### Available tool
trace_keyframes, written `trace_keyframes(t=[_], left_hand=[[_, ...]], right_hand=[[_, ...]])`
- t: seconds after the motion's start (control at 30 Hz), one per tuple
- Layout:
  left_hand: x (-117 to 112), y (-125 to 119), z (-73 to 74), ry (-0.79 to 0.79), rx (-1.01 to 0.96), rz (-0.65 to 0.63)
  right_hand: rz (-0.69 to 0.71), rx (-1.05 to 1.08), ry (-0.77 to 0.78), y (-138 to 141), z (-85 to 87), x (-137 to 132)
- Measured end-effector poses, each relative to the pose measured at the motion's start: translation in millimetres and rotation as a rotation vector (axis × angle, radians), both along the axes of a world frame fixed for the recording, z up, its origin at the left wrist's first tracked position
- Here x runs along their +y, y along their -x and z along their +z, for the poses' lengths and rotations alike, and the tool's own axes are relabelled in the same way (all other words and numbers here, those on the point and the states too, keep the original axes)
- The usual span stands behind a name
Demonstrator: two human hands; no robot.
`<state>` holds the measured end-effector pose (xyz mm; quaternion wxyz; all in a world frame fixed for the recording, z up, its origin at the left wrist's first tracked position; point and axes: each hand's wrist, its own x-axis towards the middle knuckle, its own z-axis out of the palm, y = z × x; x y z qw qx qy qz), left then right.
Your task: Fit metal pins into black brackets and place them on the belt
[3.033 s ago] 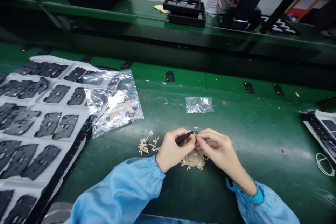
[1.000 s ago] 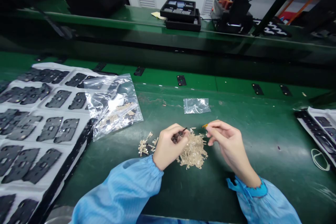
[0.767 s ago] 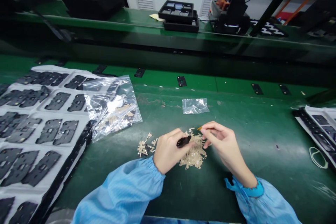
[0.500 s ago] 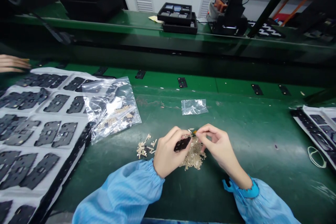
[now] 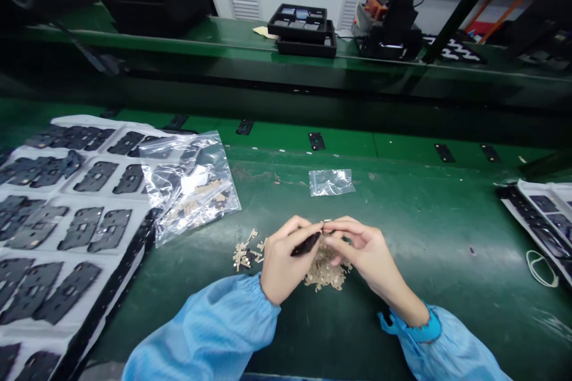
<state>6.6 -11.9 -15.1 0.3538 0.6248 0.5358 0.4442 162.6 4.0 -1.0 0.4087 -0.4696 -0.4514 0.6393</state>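
My left hand [image 5: 283, 256] is closed round a small black flat part [image 5: 305, 244], held just above the green mat. My right hand [image 5: 363, 253] meets it from the right, fingers pinched at the part's top edge on something tiny that I cannot make out. Under both hands lies a pile of small tan strips [image 5: 325, 271]. A smaller scatter of tan pieces [image 5: 246, 250] lies left of my left hand.
A white tray [image 5: 27, 237] of black flat parts fills the left side, with a clear bag [image 5: 190, 181] of tan pieces over its edge. A small empty clear bag [image 5: 331, 181] lies ahead. Another tray [image 5: 543, 220] and a rubber band [image 5: 542, 260] are at right. Black trays [image 5: 302, 30] sit on the far belt.
My right hand has come back to the black part and pinches at its top edge; a second ago it was apart, holding a tiny orange piece. The other person's hand at far left is gone.
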Motion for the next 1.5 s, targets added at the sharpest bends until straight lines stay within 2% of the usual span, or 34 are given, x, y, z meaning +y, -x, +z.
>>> trace_keyframes(t=[0.2,0.27,0.37,0.6,0.7,0.8,0.9,1.03,1.5], left_hand=[[9,-3,5.0,0.476,-0.476,0.025],[8,-3,5.0,0.564,-0.578,0.012],[6,-3,4.8,0.599,-0.631,-0.02],[5,-3,5.9,0.557,-0.579,-0.028],[6,0,3.3,0.515,-0.698,0.018],[11,5,-0.6,0.496,-0.791,0.103],[19,9,-3.7,0.454,-0.645,0.159],[24,11,-6.1,0.305,-0.474,0.173],[18,5,-0.7,0.253,-0.491,0.166]], right_hand=[[-0.086,0.051,0.094,-2,-3.0,1],[-0.079,0.084,0.128,-3,-4.3,2],[-0.065,0.119,0.135,-3,-3.5,1],[-0.112,0.061,0.053,2,-3.2,-2],[-0.129,0.068,0.059,2,-3.1,-3],[-0.076,0.109,0.113,-1,0.8,-5],[0.018,0.173,0.18,-3,6.7,-8],[0.097,0.237,0.22,-1,12.7,-11],[0.068,0.186,0.252,1,8.3,-11]])
